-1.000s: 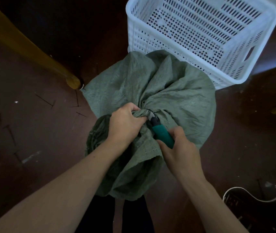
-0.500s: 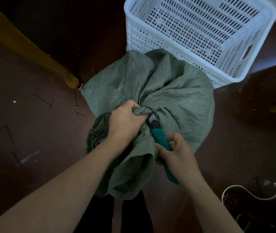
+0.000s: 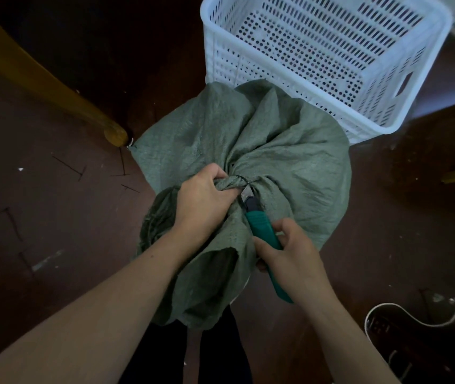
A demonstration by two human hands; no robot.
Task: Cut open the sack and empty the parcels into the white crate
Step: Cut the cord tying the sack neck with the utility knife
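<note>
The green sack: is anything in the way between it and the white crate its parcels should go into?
Nothing visible lies between them: the sack sits right beside the crate's near wall. What keeps it shut is the dark tie cinching its neck, where the right hand sets the knife.

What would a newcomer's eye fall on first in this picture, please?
Probably the crumpled green sack at centre: the left hand grips its gathered neck while the right hand holds a teal utility knife, blade at the black tie. Behind it, upper right, stands the white crate, no parcels inside.
</note>
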